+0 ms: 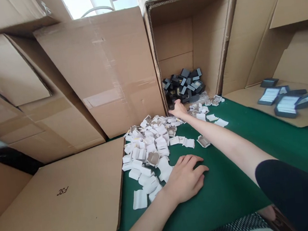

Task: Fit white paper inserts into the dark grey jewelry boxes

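My left hand (186, 178) rests palm down on the green tabletop, fingers loosely bent and apart, with nothing in it. Beside it spreads a heap of small white padded inserts (145, 142), some showing grey-brown undersides. My right hand (178, 110) reaches to the mouth of an upright open cardboard box (214, 43). Its visible fingertips are apart and I see nothing held; part of the hand is hard to make out. Just beyond it, small black boxes (185, 84) are piled inside the cardboard box.
More white inserts (199, 109) lie right of my right hand. Several black boxes with white inserts (287, 103) sit on a cardboard flap (253, 95) at right. A large flat cardboard panel (69, 201) covers the left side. Tall cartons (110, 68) wall off the back.
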Action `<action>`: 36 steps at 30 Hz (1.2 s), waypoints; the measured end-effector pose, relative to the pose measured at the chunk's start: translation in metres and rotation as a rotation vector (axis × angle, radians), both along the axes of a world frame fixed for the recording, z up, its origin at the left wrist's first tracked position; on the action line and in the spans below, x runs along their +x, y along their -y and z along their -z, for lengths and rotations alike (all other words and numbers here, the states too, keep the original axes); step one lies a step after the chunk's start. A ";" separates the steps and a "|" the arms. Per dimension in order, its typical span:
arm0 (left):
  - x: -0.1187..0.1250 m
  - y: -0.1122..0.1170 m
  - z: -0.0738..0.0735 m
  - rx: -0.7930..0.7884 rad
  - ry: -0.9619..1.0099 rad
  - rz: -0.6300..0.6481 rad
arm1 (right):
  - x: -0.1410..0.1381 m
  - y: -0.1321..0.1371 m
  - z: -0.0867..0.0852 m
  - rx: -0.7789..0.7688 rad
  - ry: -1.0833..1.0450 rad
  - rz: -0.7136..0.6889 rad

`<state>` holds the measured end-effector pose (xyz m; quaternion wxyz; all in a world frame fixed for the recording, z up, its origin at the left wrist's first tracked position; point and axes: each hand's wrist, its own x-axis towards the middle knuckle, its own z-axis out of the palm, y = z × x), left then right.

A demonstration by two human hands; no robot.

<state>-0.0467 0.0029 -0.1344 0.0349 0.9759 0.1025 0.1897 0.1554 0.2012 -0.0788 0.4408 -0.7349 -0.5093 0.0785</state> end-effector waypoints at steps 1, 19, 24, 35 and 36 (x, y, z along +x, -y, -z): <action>0.000 0.000 0.000 0.007 0.015 0.014 | 0.001 0.003 0.000 0.026 -0.040 0.022; -0.016 -0.028 -0.019 -0.454 0.653 -0.247 | 0.023 0.197 0.010 -0.359 -0.656 -0.912; -0.015 -0.026 -0.021 -0.703 0.370 -0.079 | 0.009 0.199 0.011 -0.342 -0.670 -1.023; -0.014 -0.028 -0.022 -0.573 0.614 -0.279 | 0.004 0.196 0.008 0.036 -0.419 -0.729; -0.014 -0.030 -0.022 -0.592 0.643 -0.302 | 0.006 0.193 0.011 0.074 -0.226 -0.673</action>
